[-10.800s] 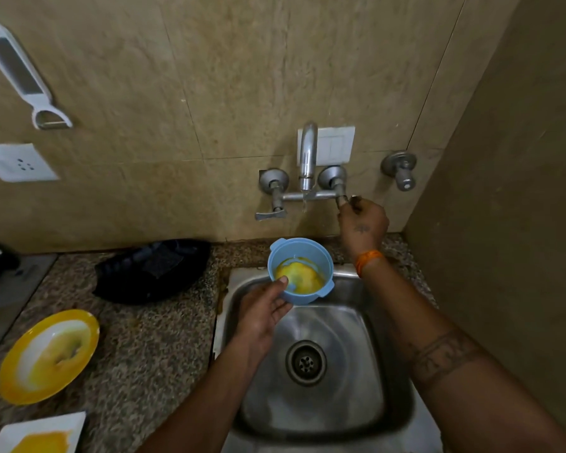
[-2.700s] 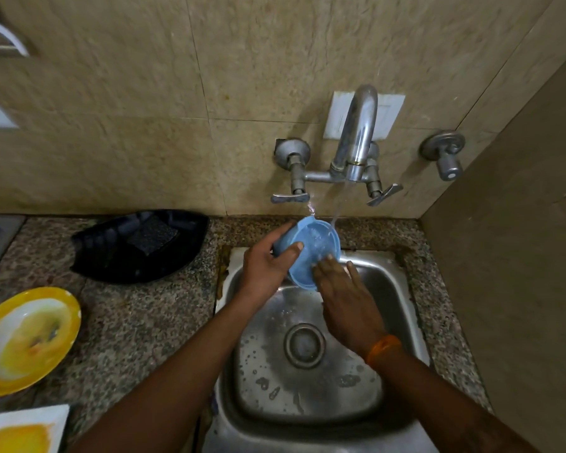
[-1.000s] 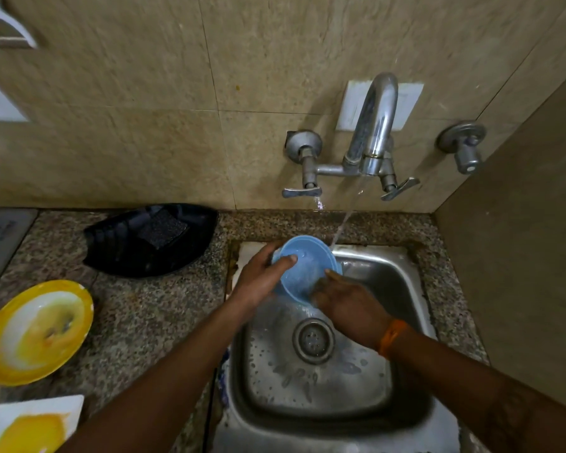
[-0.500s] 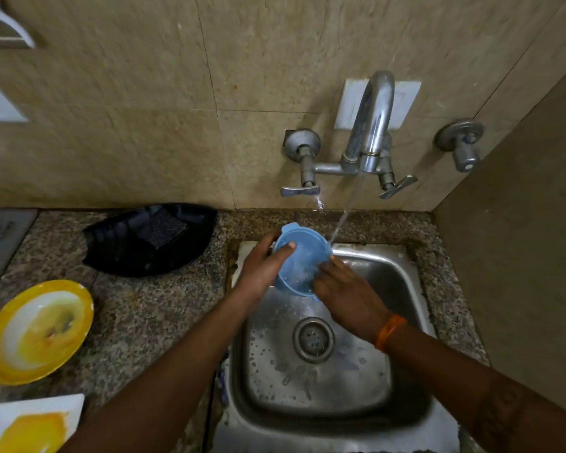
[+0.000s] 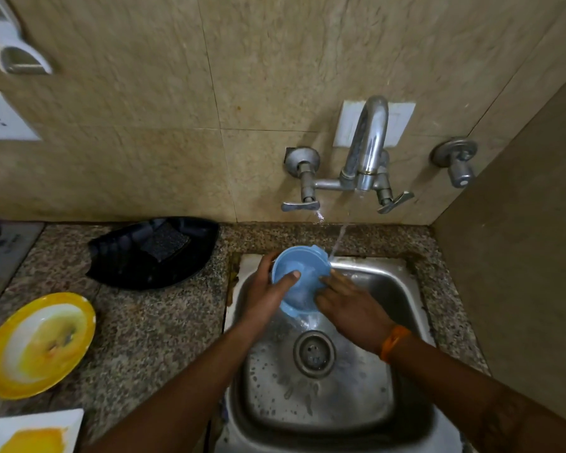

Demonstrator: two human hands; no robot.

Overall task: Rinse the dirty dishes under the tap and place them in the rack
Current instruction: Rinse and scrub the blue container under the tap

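Note:
A small blue bowl (image 5: pixel 303 282) is tilted over the steel sink (image 5: pixel 389 289), just under the running stream from the tap (image 5: pixel 368 148). My left hand (image 5: pixel 263 294) grips its left rim, thumb inside the bowl. My right hand (image 5: pixel 350 308) lies against the bowl's right side with straight fingers. Water pours from the bowl toward the drain (image 5: pixel 313 353). A dirty yellow plate (image 5: pixel 38 344) and a stained white square plate (image 5: pixel 30 431) lie on the counter at left.
A black tray (image 5: pixel 151 253) holding a dark scrub pad sits on the granite counter against the wall. A second valve (image 5: pixel 456 161) sticks out of the wall at right. A side wall closes off the right. A socket (image 5: pixel 0 117) is on the wall at left.
The bowl has tipped further toward me and water now runs out of it. My right hand's fingers have slid along its right side. The view shifted slightly.

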